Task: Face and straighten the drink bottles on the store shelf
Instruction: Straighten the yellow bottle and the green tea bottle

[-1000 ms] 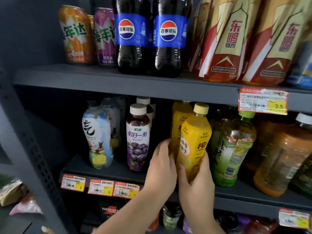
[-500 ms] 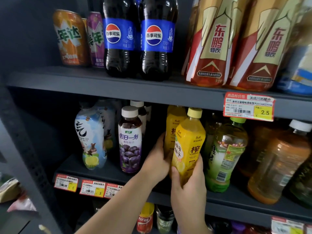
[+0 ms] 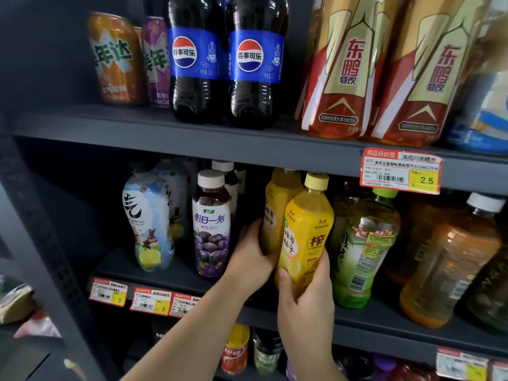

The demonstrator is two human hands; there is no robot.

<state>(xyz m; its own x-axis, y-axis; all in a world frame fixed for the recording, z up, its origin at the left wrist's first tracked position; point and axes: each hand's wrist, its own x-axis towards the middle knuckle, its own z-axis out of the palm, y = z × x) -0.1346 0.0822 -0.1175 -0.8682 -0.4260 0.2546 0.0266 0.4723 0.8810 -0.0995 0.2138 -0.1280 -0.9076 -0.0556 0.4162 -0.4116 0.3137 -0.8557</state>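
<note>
Head view: right hand [image 3: 305, 295] around front yellow bottle [image 3: 308, 232], left hand [image 3: 253, 257] around rear one.

Glossy plastic yellow bottle [image 3: 305, 237]; matt dark metal shelf [image 3: 192, 145]; paper price tag [image 3: 400, 171].

You're facing a dark grey metal shelving unit [image 3: 192, 144], boards running slightly downhill to the right in the wide-angle view. Perforated upright [image 3: 41, 243] on the left edge. Back panel [image 3: 55, 50] behind is dark, interior of the middle tier dim. Red-and-yellow price tags [image 3: 401, 171] clipped on the board edges. Light falls from the front, soft glare on the upper tier.
</note>
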